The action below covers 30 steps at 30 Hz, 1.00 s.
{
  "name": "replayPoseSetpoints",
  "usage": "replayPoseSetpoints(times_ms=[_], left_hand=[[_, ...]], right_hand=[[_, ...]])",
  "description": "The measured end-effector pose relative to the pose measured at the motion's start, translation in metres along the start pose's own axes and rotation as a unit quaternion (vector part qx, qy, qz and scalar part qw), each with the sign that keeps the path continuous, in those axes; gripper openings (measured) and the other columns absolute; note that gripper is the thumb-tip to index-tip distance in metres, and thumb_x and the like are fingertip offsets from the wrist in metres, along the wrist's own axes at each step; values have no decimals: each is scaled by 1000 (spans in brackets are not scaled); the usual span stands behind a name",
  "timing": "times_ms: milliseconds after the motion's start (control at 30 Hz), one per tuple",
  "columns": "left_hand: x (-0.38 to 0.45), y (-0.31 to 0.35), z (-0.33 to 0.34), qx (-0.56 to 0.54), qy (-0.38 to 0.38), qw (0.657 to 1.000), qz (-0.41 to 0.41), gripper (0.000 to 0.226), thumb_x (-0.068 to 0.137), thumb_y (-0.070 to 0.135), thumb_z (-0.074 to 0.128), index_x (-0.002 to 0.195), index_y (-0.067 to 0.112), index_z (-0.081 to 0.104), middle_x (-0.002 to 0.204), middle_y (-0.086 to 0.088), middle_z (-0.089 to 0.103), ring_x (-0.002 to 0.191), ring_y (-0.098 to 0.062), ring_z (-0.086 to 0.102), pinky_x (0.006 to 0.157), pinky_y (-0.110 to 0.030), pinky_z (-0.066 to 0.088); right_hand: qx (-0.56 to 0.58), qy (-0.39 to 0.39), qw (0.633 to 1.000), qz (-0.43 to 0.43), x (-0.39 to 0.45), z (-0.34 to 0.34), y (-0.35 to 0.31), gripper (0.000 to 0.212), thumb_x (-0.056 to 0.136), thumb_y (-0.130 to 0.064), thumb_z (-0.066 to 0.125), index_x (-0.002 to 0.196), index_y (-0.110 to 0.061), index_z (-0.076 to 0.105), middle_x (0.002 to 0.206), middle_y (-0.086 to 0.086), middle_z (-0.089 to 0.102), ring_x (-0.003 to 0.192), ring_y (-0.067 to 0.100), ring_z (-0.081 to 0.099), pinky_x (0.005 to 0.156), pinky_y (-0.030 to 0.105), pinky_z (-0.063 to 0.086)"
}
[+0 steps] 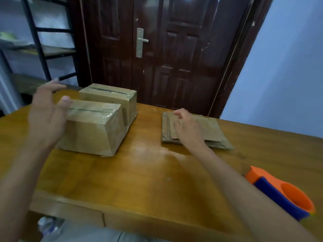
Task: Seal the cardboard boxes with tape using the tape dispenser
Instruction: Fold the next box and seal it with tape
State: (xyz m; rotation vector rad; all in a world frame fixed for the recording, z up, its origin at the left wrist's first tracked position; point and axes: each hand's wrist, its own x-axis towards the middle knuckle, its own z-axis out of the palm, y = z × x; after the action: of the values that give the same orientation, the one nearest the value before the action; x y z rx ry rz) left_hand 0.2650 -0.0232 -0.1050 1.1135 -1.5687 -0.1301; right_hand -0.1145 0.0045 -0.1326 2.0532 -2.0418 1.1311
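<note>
1. While the left hand [47,116] hangs in the air at the left end of the near box [92,128], its fingers [52,88] are spread and relaxed, holding nothing; the thumb tip is at the box's top left corner, though contact cannot be told through the blur.
2. That near box stands on the left part of the wooden table [139,180], its flaps closed and clear tape showing along the top seam.
3. Just behind it, touching or nearly so, stands the far box [111,96], also closed, with tape along its seam.
4. To the right, well apart from both boxes, lies a stack of flattened cardboard [209,130] on the table.
5. On the near left part of that stack rests the right hand [187,130], fingers loosely curled onto the top sheet; whether they pinch a sheet cannot be told.
6. Near the right edge of the table, close to the person, lies the orange and blue tape dispenser [283,191], untouched, partly hidden by the right forearm.
7. Beyond the table stands a dark brown door [174,49] with a metal handle [140,42], and a black shelf frame [40,46] is at the far left.
</note>
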Motion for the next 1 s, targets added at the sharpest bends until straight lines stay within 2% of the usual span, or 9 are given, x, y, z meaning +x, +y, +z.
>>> replayPoseSetpoints(times_ms=[67,167,233,467,567,667,767,867,1000], left_hand=[[0,24,20,92,-54,992,60,44,104,47,46,144,28,50,163,-1,41,151,-23,37,121,-51,31],[-6,79,68,172,-136,965,141,54,104,55,47,146,23,50,167,-3,36,155,-25,29,125,-52,27],[-15,104,99,199,-185,945,183,59,101,64,39,145,27,52,168,-2,35,158,-25,25,127,-52,23],[-58,133,174,246,-317,891,214,64,100,68,37,149,28,47,169,-1,33,160,-25,22,129,-50,23],[-80,137,188,211,-366,892,162,62,101,63,50,152,29,42,169,2,32,158,-22,23,125,-45,30],[-93,147,195,142,-382,910,67,73,99,56,61,158,23,33,169,0,28,155,-24,29,120,-42,38],[-99,174,194,-22,-311,944,-107,94,94,52,72,164,20,19,169,-5,23,152,-27,34,118,-43,38],[-95,208,189,-183,-253,903,-296,116,83,58,82,165,31,4,172,-7,22,152,-32,35,118,-53,38],[-91,237,191,-183,-236,910,-286,94,91,32,79,161,29,17,144,-3,52,130,-29,55,103,-44,52]], right_hand=[[-106,-36,994,-19,0,-28,28,38,104,-41,53,139,-27,53,139,-3,57,122,16,57,96,38,53],[-206,-169,964,27,-4,-50,54,76,97,-69,51,159,-27,35,167,5,34,154,29,31,121,49,34],[-230,-219,947,47,-12,-52,66,87,94,-76,51,162,-26,28,167,6,35,152,30,34,122,48,32],[-266,-162,950,-30,-40,-49,77,42,106,-50,50,141,-30,56,132,-2,67,120,21,63,99,42,56],[-247,-142,958,-43,-47,-55,75,36,108,-47,47,133,-30,66,124,-5,72,114,20,66,96,42,56],[-155,-130,979,4,-51,-68,79,35,109,-45,44,115,-29,74,97,-8,73,92,15,67,75,33,54],[-39,-38,996,68,-52,-88,75,34,111,-42,44,99,-28,73,85,-9,67,79,11,62,65,30,51],[-9,58,997,49,-50,-109,56,32,111,-36,44,90,-29,68,77,-10,65,73,8,60,61,30,48],[60,59,996,37,-44,-134,23,36,110,-26,50,79,-14,65,65,-3,59,61,8,52,58,27,39]])
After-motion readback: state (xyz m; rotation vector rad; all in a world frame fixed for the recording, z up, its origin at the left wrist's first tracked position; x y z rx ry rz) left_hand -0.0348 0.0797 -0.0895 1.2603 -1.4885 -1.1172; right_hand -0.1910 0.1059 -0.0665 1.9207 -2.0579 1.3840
